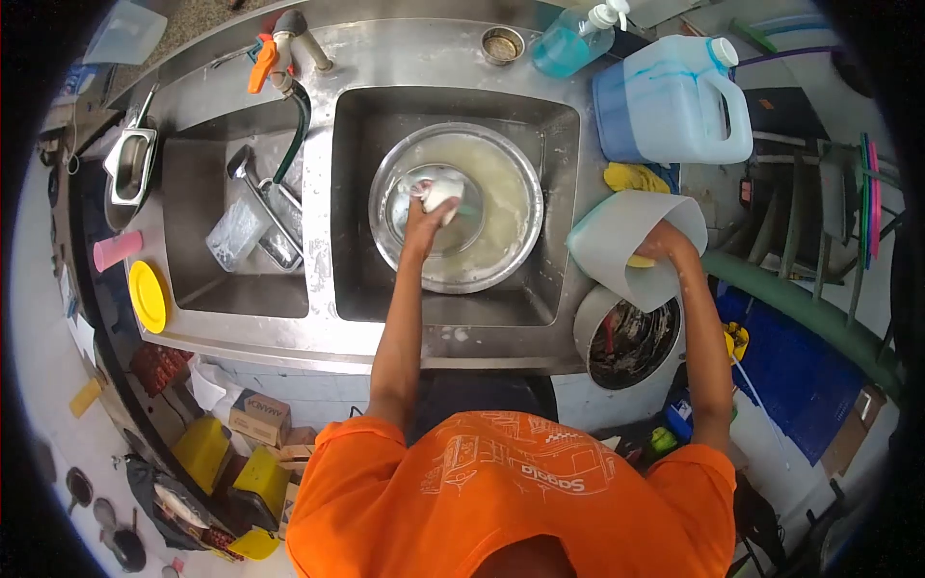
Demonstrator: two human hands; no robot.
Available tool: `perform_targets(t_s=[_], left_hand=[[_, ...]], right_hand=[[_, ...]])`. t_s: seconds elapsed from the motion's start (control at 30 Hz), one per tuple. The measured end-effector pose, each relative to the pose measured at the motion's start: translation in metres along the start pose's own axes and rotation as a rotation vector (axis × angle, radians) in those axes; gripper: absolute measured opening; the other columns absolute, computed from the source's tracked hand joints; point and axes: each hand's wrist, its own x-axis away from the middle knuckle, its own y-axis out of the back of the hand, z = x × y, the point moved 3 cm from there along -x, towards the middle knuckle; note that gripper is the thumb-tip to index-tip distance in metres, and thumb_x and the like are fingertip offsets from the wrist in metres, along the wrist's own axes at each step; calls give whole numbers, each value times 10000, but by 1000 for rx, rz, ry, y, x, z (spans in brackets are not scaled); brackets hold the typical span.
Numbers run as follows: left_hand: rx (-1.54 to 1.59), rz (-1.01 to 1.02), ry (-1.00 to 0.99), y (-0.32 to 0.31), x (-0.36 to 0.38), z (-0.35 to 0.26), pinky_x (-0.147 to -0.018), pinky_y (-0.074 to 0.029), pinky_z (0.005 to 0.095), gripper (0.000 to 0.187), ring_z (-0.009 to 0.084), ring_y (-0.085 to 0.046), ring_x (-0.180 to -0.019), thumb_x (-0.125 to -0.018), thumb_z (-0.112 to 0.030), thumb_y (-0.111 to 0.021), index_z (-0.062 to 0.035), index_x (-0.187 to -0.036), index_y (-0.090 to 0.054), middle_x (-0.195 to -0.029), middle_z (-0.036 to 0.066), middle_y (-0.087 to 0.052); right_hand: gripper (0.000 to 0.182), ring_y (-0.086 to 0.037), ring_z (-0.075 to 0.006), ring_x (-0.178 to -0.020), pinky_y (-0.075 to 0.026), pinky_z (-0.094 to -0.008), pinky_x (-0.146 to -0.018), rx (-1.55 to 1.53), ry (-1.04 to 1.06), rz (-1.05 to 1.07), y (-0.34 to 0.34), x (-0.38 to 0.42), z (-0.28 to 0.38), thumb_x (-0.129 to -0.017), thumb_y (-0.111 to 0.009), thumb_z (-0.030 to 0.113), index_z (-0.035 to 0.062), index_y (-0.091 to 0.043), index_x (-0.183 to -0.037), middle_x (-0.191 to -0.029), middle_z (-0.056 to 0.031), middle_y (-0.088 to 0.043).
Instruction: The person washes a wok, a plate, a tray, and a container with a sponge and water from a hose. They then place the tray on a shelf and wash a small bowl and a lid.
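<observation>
My left hand [426,222] is closed around a crumpled white cloth [442,190] over a large metal basin [528,217] in the right sink bowl. Cloudy water fills the basin, and a smaller round metal dish [469,227] lies in it under the cloth. My right hand [660,241] reaches into a translucent white plastic container [617,226] lying tilted on the counter's right edge. A yellow sponge [639,261] shows at its fingers, which are partly hidden. Just below the container stands a metal pot [590,332] with dark residue inside.
A blue liquid jug [665,106], a pump bottle [568,46] and a yellow cloth [636,178] line the right side. The left sink holds a ladle [252,178] and a clear plastic container [237,233]. A faucet [281,60] with a hose, a yellow plate [148,297] and a pink cup [118,250] stand left.
</observation>
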Motion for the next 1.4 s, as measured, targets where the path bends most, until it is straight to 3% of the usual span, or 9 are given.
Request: perform_targets(t_s=[0.17,0.23,0.37,0.47,0.57,0.73,0.9,1.2,1.4], left_hand=[[-299,-14,-251,-1,2,-29,-869,-521,443,614,220,-566,-1064,-798,-175,-721,-58,-1296,-381,-1163,139,-552],[194,134,-158,-7,12,-45,-900,-500,463,533,256,-562,-1095,-881,-294,-621,-60,-1306,-401,-1194,145,-546],[553,118,73,-11,44,-60,-903,-505,482,502,292,-554,-1123,-936,-402,-491,-32,-1274,-458,-1236,136,-543],[738,106,182,-19,65,-64,-904,-503,493,455,296,-545,-1145,-967,-362,-416,-16,-1258,-472,-1258,143,-537],[665,80,175,-16,78,-48,-911,-500,466,398,295,-552,-1120,-967,-259,-327,-21,-1245,-485,-1219,160,-552],[903,149,238,2,115,-76,-825,-535,436,459,310,-622,-936,-963,-349,-365,34,-1186,-482,-1073,193,-590],[685,189,159,33,129,-121,-815,-535,465,559,336,-617,-929,-933,-481,-423,32,-1135,-513,-1051,218,-586],[688,289,72,103,142,-158,-768,-545,425,564,328,-650,-841,-899,-499,-426,24,-1054,-567,-933,220,-636],[837,344,36,129,143,-185,-863,-503,429,502,312,-631,-926,-937,-438,-361,-15,-1120,-562,-990,154,-645]], right_hand=[[274,-656,-251,-722,-503,-367,-608,179,167,-178,6,0,18,-884,-577,225,-26,-632,-979,-812,-163,-661],[275,-658,-256,-725,-504,-369,-614,268,247,-439,25,27,42,-884,-575,224,-29,-632,-975,-812,-167,-662],[204,-626,-149,-728,-497,-306,-613,-331,-398,-571,107,104,207,-929,-545,182,11,-655,-911,-780,-76,-657],[186,-647,-209,-787,-509,-323,-664,-691,-81,-691,58,70,283,-896,-578,162,-4,-655,-927,-872,-137,-662],[354,-582,-300,-979,-450,-369,-846,-405,245,-759,-13,-23,317,-847,-660,259,2,-619,-1087,-1046,-164,-635],[425,-445,-285,-1162,-263,-458,-988,-230,176,-653,-67,-79,360,-850,-620,318,41,-570,-1168,-1182,-136,-568],[271,-462,-313,-1082,-118,-522,-1099,-600,350,-711,-90,-89,412,-812,-595,112,56,-568,-1076,-1044,-125,-551],[121,-541,-222,-897,-256,-413,-810,-342,398,-594,-72,-87,494,-766,-620,92,126,-556,-863,-849,-37,-589],[189,-582,-201,-909,-263,-403,-889,-430,393,-900,-32,-59,522,-773,-668,99,131,-609,-950,-913,-47,-637]])
